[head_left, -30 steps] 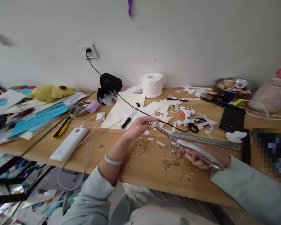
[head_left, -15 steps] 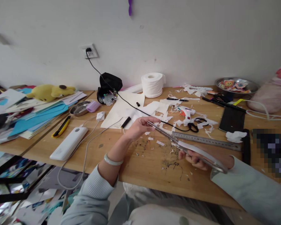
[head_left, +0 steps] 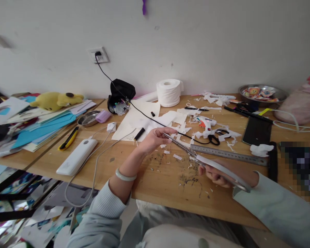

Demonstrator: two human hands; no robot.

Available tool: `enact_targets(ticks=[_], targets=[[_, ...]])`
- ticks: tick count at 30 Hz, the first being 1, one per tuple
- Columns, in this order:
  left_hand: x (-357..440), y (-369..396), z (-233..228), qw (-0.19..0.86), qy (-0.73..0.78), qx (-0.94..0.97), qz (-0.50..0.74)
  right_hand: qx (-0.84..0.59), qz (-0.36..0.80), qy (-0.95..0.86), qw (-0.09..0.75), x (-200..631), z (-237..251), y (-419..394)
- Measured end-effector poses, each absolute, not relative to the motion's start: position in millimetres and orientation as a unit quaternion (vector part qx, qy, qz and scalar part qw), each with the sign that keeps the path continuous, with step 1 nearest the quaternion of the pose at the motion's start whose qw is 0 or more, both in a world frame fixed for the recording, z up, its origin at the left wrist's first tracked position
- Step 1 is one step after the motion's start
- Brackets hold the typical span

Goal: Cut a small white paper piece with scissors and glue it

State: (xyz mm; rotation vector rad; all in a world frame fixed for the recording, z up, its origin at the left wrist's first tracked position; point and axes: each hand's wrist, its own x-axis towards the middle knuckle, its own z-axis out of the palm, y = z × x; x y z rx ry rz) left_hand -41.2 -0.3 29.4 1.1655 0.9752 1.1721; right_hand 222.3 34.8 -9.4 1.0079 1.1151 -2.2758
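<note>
My right hand (head_left: 217, 172) is wrapped round the handles of large scissors (head_left: 193, 156), held above the front of the wooden table. Their blades point up and left, to the fingertips of my left hand (head_left: 156, 139). That hand is closed in a pinch at the blade tips; whatever is between its fingers is too small or hidden to make out. Below the scissors, dark specks and small paper scraps (head_left: 177, 157) lie on the wood. Just beyond the blades is a steel ruler (head_left: 227, 155).
A white glue gun (head_left: 206, 125) lies among paper scraps, with a black cable (head_left: 142, 113) crossing the table. A toilet roll (head_left: 168, 93) stands by the wall. At left are a power bank (head_left: 76, 156), a yellow utility knife (head_left: 68, 138) and piled paper. A phone (head_left: 257, 131) lies at right.
Both hands and the scissors stay almost in place. The whole view has shifted very slightly; nothing on the table has visibly moved.
</note>
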Motion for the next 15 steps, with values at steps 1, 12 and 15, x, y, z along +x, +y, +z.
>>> enact_targets(ticks=[1,12,15], targets=[[-41.4,-0.1,28.8,0.575,0.415,0.497,0.500,0.350,-0.819,0.412,0.190,222.9,-10.1,34.5],[-41.4,0.2,27.8,0.591,0.401,0.493,0.497,0.337,-0.794,0.493,0.109,223.8,5.1,21.5],[-40.5,-0.5,27.7,0.605,0.383,0.484,0.504,0.327,-0.792,0.500,0.127,226.0,-4.0,23.9]])
